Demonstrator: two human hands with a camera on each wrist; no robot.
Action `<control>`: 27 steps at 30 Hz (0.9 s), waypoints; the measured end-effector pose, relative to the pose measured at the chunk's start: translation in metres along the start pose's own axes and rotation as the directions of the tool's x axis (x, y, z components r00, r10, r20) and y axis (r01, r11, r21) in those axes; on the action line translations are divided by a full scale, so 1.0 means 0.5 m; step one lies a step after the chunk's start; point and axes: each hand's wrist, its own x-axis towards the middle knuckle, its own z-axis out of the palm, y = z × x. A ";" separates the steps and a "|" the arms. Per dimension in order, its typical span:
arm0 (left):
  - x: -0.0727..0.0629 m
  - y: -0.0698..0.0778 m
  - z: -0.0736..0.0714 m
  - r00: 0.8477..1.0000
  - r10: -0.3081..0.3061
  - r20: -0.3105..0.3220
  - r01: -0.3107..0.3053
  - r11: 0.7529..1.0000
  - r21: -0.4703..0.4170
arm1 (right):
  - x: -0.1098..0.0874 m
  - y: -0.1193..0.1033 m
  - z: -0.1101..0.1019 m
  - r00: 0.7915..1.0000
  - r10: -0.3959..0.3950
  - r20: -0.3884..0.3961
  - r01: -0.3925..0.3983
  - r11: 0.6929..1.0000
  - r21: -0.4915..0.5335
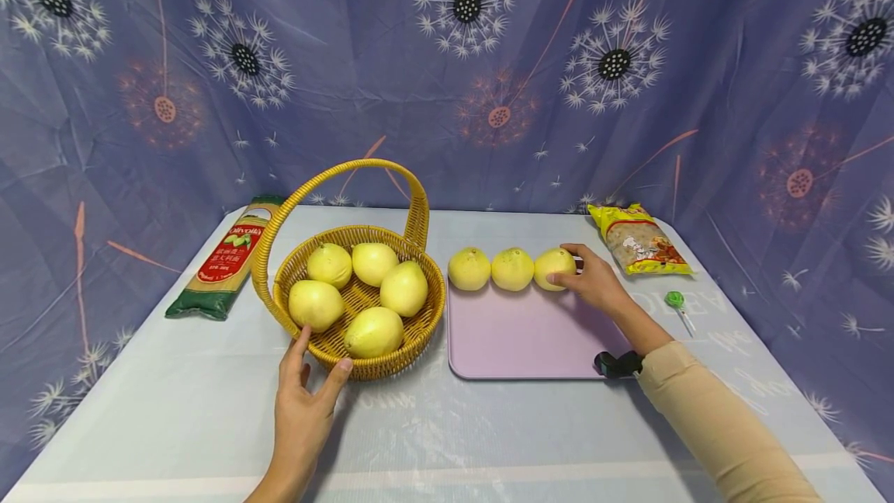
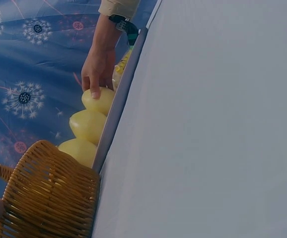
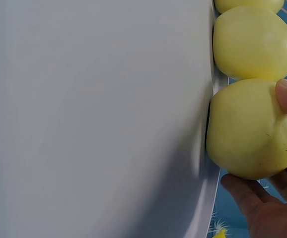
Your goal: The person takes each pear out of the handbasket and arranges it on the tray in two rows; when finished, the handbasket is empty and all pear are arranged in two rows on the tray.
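My right hand [image 1: 594, 278] grips the rightmost of three yellow pomelos [image 1: 552, 268] lined up along the far side of a lilac tray [image 1: 531, 340]. In the right wrist view, the thumb lies on one side of this pomelo [image 3: 250, 131] and the fingers on the other; it touches its neighbour [image 3: 252, 42]. At the near left rim of a wicker basket [image 1: 405, 359], my left hand [image 1: 303, 402] rests with thumb and index finger spread and fairly straight. Inside the basket sit several more pomelos [image 1: 375, 332]. The left wrist view shows only a bit of that hand beside the basket [image 2: 54, 193].
A green and red pasta packet [image 1: 230, 258] lies left of the basket, whose tall handle [image 1: 335, 169] arches above it. Beyond the tray's right side are a yellow snack bag [image 1: 639, 239] and a green lollipop [image 1: 676, 301]. A patterned purple curtain [image 1: 349, 60] hangs behind the table.
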 end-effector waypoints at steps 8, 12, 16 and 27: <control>0.000 0.000 0.000 1.000 0.000 -0.005 0.000 1.000 0.008 | 0.001 -0.001 0.001 1.000 0.002 0.015 -0.002 1.000 0.003; 0.000 0.000 0.001 1.000 0.001 -0.006 0.000 1.000 0.015 | 0.002 -0.001 -0.001 1.000 0.001 0.017 -0.001 1.000 0.003; 0.000 0.000 0.001 1.000 0.002 -0.006 -0.002 1.000 0.014 | 0.002 -0.002 -0.002 1.000 0.002 0.016 -0.002 1.000 0.008; -0.001 0.003 0.001 1.000 0.001 -0.008 -0.001 1.000 0.009 | -0.004 -0.004 -0.007 0.999 -0.043 -0.004 0.043 0.997 0.058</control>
